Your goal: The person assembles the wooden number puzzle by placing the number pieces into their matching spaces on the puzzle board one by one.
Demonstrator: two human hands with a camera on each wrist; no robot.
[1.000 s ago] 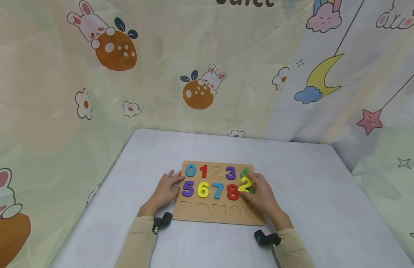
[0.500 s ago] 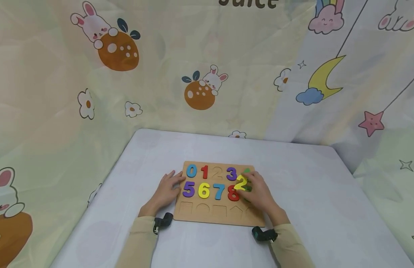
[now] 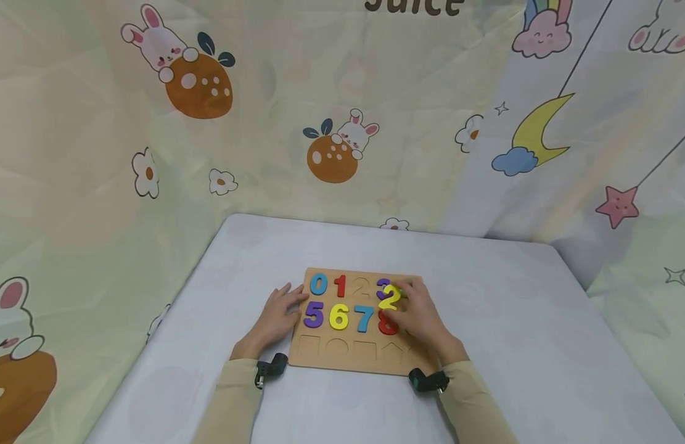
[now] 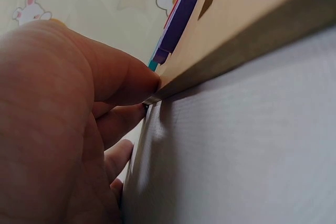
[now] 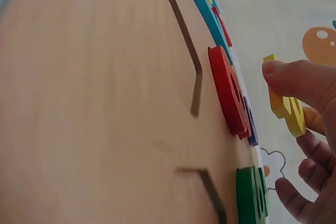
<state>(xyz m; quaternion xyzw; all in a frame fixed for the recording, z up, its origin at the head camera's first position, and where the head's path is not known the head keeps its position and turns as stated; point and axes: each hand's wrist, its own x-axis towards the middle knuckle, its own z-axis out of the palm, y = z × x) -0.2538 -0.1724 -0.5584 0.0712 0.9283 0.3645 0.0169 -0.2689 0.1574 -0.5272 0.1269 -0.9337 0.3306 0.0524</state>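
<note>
A wooden number puzzle board point(image 3: 348, 364) lies flat on the table in the head view. My left hand point(image 3: 277, 317) touches its left edge with the fingertips, thumb point(image 4: 123, 74) at the board's rim in the left wrist view. My right hand point(image 3: 425, 314) pinches a yellow number 2 piece point(image 3: 389, 297) between thumb point(image 5: 294, 77) and fingers, raised above the board. From the head camera it partly covers the purple 3 point(image 3: 383, 285) and the red 8 point(image 3: 388, 325). The outlined 2 recess point(image 3: 361, 286) is bare. Green pieces point(image 5: 247, 195) show in the right wrist view, hidden by my hand from above.
On the board sit a blue 0 point(image 3: 318, 284), red 1 point(image 3: 340, 285), purple 5 point(image 3: 314, 314), yellow 6 point(image 3: 339, 316) and blue 7 point(image 3: 364, 318). Bare shape recesses point(image 3: 336, 347) line its near side. The white table point(image 3: 486, 308) meets a printed cloth backdrop point(image 3: 264, 123).
My right hand has carried the yellow 2 leftward, from over the green pieces to over the purple 3 and red 8. My left hand has stayed at the board's edge.
</note>
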